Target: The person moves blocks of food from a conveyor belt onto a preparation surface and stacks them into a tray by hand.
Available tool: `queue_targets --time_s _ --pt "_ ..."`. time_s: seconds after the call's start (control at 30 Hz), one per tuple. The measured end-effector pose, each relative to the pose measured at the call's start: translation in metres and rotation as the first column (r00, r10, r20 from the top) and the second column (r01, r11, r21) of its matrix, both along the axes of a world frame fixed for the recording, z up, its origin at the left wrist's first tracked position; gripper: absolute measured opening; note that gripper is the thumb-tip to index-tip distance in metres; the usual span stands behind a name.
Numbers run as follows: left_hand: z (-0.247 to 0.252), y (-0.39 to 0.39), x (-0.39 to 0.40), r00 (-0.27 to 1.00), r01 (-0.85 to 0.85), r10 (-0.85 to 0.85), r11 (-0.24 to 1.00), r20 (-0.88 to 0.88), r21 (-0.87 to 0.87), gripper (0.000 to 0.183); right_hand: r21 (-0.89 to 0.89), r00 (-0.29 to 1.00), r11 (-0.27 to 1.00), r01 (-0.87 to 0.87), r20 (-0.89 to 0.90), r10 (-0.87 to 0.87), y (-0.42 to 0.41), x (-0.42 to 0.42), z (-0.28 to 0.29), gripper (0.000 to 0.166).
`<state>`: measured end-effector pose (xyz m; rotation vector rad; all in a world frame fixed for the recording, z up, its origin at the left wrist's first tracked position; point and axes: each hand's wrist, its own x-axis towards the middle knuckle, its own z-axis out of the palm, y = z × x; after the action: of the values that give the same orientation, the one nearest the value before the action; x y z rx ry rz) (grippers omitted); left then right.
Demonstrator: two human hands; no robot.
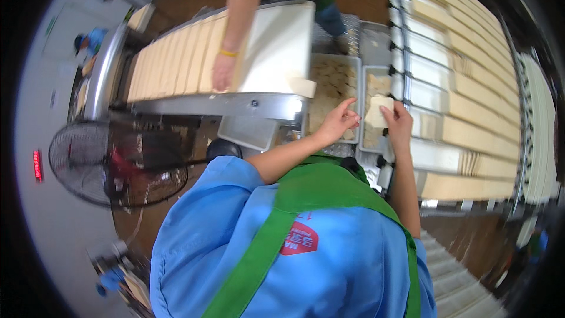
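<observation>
My right hand (398, 120) pinches a thin, pale square piece (380, 110), perhaps a dough sheet or wafer, at its right edge. Below it is a narrow white bin (363, 92) holding similar pale pieces. My left hand (342, 120) is over the right edge of a larger white bin (358, 70) of broken pale pieces, fingers apart and holding nothing. To the left, rows of pale strips (176, 57) lie across a white conveyor belt (278, 48). One loose pale piece (303, 86) overhangs the belt's end. On my right, stacked pale pieces (481, 132) fill lanes of a rack-like conveyor.
A co-worker's arm (242, 22) reaches across the left belt, its hand on the strips. The belt has a metal side rail (220, 105). A caged fan (114, 163) stands at left, and black-knobbed rods (393, 44) border the right conveyor. An empty-looking bin (249, 132) sits under the belt.
</observation>
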<state>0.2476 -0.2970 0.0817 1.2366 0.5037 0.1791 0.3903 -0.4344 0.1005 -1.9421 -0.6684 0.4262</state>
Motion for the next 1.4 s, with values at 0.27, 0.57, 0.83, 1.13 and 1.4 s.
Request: queue_targets --time_s 0.27,0.57,0.83,1.13,1.4 --pt "-0.094 0.131 -0.151 0.855 -0.518 0.519 0.853 0.010 0.062 0.030 -0.434 0.663 0.893 0.123 0.705 0.252 0.024 0.037 -0.061 0.043" --pt "-0.135 0.279 -0.230 0.252 -0.821 0.962 0.267 -0.100 0.505 0.048 -0.615 0.781 0.766 0.184 0.565 0.266 0.036 0.043 -0.050 0.018" --pt "-0.097 0.325 -0.211 0.512 -0.517 0.849 0.426 -0.131 0.742 0.060 -0.538 0.832 0.842 -0.048 0.445 0.332 0.106 0.022 -0.050 0.020" --pt "-0.068 0.324 -0.210 0.528 -0.533 0.818 0.529 -0.228 0.661 0.075 -0.376 0.582 0.669 -0.641 0.331 0.743 0.367 -0.068 -0.062 0.054" --pt "-0.069 0.331 -0.214 0.565 -0.469 0.751 0.632 -0.341 0.617 0.089 -0.529 0.419 0.626 -0.574 0.467 0.779 0.591 -0.057 -0.072 0.060"
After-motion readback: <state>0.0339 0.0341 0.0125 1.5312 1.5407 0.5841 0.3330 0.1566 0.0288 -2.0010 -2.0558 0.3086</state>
